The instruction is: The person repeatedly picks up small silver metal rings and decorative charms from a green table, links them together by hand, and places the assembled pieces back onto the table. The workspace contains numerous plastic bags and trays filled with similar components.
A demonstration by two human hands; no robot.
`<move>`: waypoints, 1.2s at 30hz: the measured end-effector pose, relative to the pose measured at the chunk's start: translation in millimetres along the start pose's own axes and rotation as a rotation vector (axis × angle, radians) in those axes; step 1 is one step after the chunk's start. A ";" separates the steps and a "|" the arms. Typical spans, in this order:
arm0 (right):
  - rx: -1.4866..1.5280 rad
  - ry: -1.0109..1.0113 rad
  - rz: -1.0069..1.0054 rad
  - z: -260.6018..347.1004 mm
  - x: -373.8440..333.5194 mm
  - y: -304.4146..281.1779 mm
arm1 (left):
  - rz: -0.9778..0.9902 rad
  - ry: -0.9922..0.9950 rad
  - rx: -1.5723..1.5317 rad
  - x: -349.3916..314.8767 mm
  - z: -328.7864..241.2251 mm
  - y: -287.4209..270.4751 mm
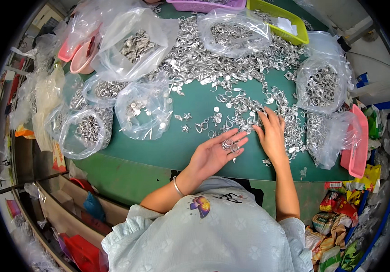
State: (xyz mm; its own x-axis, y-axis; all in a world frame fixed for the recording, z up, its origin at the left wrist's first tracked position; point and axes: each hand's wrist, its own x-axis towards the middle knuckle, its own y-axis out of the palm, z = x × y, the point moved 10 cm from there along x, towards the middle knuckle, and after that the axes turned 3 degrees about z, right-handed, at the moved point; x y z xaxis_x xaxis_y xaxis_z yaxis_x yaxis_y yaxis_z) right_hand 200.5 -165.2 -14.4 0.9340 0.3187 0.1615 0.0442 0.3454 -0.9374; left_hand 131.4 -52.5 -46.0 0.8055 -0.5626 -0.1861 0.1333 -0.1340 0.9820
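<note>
A pale blue shirt (222, 231) with a butterfly motif lies nearest; beyond it the two hands are apart, close together over the green table (177, 145); the left hand (211, 155) is palm up, fingers spread, with silver rings (230, 144) resting on them; the right hand (272, 133) reaches palm down into loose silver pieces (240, 104); whether its fingertips grip one, I cannot tell.
</note>
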 end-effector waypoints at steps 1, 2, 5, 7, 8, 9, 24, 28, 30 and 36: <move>0.008 -0.007 0.002 1.5 -3.5 -1.1 | 0.001 0.010 -0.039 -1.1 -1.7 -0.5; 0.027 -0.029 0.012 1.2 -5.3 -1.8 | 0.007 0.016 -0.078 -0.4 -2.9 0.0; 0.152 0.023 -0.053 0.5 -4.6 -10.5 | -0.005 0.020 -0.093 -0.5 -4.6 4.7; 0.095 -0.049 -0.097 22.6 0.2 -16.0 | -0.020 0.016 -0.081 -2.4 -4.3 -1.4; 0.060 -0.076 -0.073 30.0 -0.4 -9.9 | -0.028 0.015 -0.081 -4.4 -2.6 -14.5; 0.023 -0.101 -0.052 35.5 -0.6 -4.2 | -0.034 0.010 -0.079 -4.2 -1.2 -26.8; 0.333 0.025 -0.177 14.1 -4.9 -28.6 | -0.270 0.377 1.470 -2.0 -72.3 0.4; 0.251 -0.121 -0.127 38.5 31.5 -9.1 | -0.214 0.607 2.164 42.5 -76.6 32.7; 0.321 -0.108 -0.123 29.4 32.8 -9.0 | -0.171 0.555 2.270 55.1 -72.3 30.5; 1.521 0.331 0.089 -31.1 16.8 9.6 | -0.099 0.501 1.734 57.6 -90.0 25.1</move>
State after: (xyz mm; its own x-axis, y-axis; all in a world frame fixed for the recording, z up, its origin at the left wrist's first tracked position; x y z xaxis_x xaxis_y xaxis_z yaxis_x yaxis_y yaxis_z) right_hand 227.7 -184.0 -30.3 0.9567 0.2552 -0.1403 -0.2097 0.9379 0.2762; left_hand 233.1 -14.8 -29.0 0.9559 -0.2712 0.1127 -0.2390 -0.9413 -0.2385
